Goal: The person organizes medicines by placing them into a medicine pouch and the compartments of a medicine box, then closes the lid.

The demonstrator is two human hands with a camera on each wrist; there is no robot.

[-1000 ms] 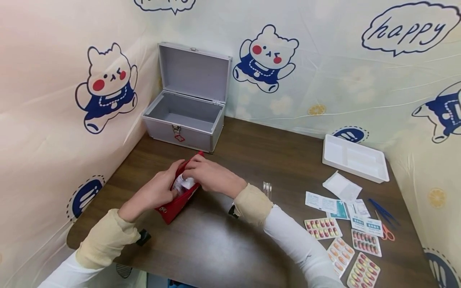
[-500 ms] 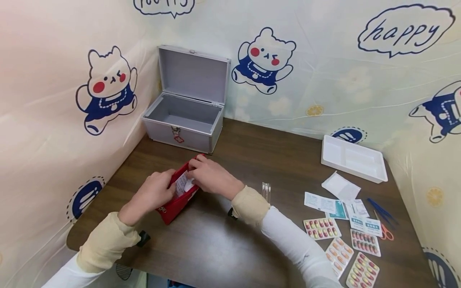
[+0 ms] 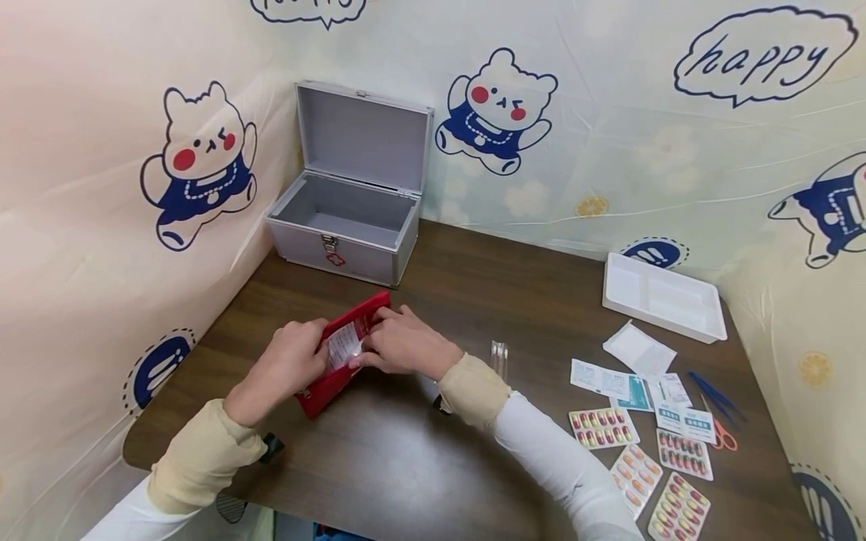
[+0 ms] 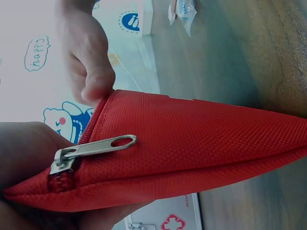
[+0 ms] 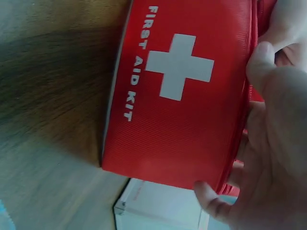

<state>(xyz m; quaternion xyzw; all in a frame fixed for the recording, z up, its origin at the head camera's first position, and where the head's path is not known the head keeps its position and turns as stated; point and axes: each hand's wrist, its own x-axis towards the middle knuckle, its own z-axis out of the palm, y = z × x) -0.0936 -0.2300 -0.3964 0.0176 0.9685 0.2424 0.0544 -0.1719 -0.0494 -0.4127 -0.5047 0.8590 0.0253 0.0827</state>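
Observation:
A red zippered first aid pouch [image 3: 328, 392] stands upright over the wooden table, its mouth spread. My left hand [image 3: 287, 362] grips its left end, thumb on the near side. My right hand [image 3: 409, 342] holds the right part of the mouth, thumb at the near rim and fingers reaching toward the far wall. Between the hands, a white printed packet [image 3: 343, 346] shows inside. The right wrist view shows the white cross [image 5: 180, 67] and lettering on the pouch's front. A metal zipper pull [image 4: 100, 146] hangs at the left end in the left wrist view.
Behind the pouch stands an open silver case [image 3: 338, 259]. A clear plastic piece [image 3: 499, 359] lies right of the right hand. Farther right are a white tray [image 3: 666, 300], a gauze packet [image 3: 639, 349], blue tweezers [image 3: 719, 396], orange-handled scissors [image 3: 724, 436] and several pill blister packs [image 3: 604, 428].
My right hand has drawn back from inside the mouth to its rim, thumb now on the near edge. The far wall and printed packet show more. My left hand keeps its grip.

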